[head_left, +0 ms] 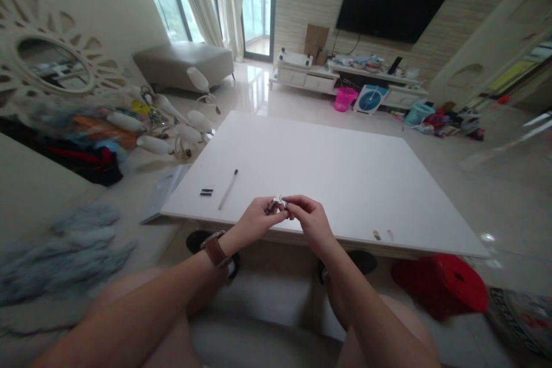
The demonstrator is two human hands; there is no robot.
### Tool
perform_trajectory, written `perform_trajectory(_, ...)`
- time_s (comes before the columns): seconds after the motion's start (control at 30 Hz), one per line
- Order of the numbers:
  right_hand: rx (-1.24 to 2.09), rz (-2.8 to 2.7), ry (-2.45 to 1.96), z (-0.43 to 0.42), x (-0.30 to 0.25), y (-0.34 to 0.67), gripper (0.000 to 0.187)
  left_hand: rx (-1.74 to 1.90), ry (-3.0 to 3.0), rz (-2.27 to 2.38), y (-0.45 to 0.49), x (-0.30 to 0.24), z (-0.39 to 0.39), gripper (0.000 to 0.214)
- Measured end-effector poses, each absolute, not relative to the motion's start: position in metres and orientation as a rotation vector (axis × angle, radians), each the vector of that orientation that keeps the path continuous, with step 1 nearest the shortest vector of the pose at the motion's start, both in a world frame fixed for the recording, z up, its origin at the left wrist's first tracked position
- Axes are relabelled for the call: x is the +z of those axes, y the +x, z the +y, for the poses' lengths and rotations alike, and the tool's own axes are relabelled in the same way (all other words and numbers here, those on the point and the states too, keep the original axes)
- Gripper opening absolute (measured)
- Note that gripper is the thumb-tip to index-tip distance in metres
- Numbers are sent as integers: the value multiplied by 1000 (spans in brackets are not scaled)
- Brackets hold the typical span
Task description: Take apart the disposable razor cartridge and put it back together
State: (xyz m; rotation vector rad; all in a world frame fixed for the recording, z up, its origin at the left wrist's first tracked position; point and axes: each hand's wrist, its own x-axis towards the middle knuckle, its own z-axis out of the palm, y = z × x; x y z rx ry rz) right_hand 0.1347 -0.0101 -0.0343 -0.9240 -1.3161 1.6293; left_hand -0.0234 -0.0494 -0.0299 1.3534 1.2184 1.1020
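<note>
Both hands meet above the near edge of a white table (pixel 319 167). Between them is a small silver-and-black metal piece (pixel 278 201), too small to name. My left hand (pixel 257 215), with a brown-strapped watch (pixel 216 248) on the wrist, is closed around its left side. The fingertips of my right hand (pixel 308 218) pinch its right side. To the left on the tabletop lie a slim white stick with a black tip (pixel 227 190) and two short black strips (pixel 206 192). A small yellow-and-dark item (pixel 376 235) and a small pale item (pixel 390 234) lie near the front right edge.
A red stool (pixel 459 284) stands on the floor by the table's front right corner. White lamp-like fittings (pixel 185 126) and piled cloth (pixel 99 132) are at the left. Beyond the table are a grey bench (pixel 185 63), a pink basket (pixel 345 99) and a low TV cabinet (pixel 310 79).
</note>
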Motion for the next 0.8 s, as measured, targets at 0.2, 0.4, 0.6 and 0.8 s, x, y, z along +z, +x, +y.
perform_trajectory(0.2,1818,-1110,-877,-10,-36,136,19,1073,1406,1293,-33,-27,-46,29)
perform_trajectory(0.4,2094,-782,-777,-16,-27,137,22,1155,1382,1372,-37,-27,-47,35)
perform_trajectory(0.6,2094,-718,-638,-18,-20,137,19,1268,1346,1292,-33,-23,-51,30)
perform_trajectory(0.8,1950,-666,-629,-15,-20,137,20,1352,1055,966,-21,-25,-58,26)
